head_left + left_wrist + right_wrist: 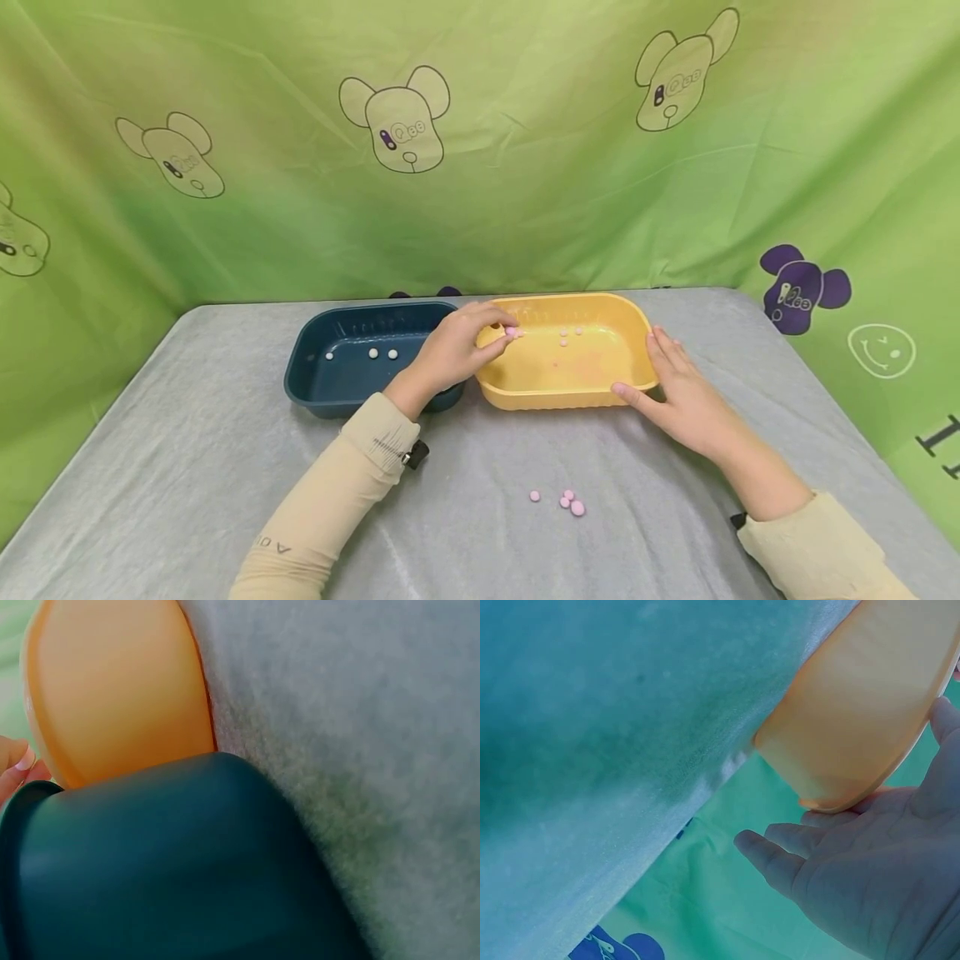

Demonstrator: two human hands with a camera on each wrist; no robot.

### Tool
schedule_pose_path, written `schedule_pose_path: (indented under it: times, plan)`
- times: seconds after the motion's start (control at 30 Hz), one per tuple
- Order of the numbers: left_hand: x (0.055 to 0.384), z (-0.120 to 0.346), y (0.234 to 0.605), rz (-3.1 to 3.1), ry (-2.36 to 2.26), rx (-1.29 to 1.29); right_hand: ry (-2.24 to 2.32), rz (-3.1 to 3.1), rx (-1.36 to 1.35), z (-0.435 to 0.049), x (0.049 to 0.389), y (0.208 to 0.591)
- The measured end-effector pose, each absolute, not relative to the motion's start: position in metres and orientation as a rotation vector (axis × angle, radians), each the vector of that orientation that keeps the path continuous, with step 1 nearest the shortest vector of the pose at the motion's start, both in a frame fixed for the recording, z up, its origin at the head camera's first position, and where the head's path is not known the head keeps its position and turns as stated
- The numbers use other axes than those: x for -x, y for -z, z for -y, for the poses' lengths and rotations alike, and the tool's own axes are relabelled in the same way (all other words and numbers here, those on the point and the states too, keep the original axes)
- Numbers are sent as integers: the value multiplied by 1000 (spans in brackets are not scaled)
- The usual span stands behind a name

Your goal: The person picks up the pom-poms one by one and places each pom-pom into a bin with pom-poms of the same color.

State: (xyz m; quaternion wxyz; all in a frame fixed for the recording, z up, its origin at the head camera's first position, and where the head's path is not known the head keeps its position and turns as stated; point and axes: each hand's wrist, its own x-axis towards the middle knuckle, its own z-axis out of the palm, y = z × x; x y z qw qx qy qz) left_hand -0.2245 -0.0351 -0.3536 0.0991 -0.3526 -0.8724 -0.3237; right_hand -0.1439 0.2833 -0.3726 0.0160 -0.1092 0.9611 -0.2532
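My left hand (459, 340) reaches over the left end of the yellow tray (558, 400), thumb and fingertips pinching a small pink ball (511, 332). In the left wrist view only fingertips (21, 766) show at the left edge. Several pale pink balls (564, 342) lie inside the yellow tray. At that tray's right end, my right hand (686, 407) rests against the rim, its thumb at the near corner and its fingers stretched along the side. The right wrist view shows these fingers (780, 859) fairly straight, some beyond the rim.
Left of the yellow tray and close against it stands a dark blue tray (330, 410) with white balls (373, 353) in it. Several pink balls (577, 507) lie on the grey cloth (480, 533) at the front. A green printed curtain (510, 217) hangs behind the table.
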Motion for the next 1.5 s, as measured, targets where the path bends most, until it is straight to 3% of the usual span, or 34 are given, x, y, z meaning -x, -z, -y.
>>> schedule_pose_path:
  times: [0.8,1.5]
  plan:
    - [232,42,350,2716,962,942,797,-2990,349,-283,146,373]
    - [187,49,338,2577,860,1248,793,-2986,344,-282,144,372]
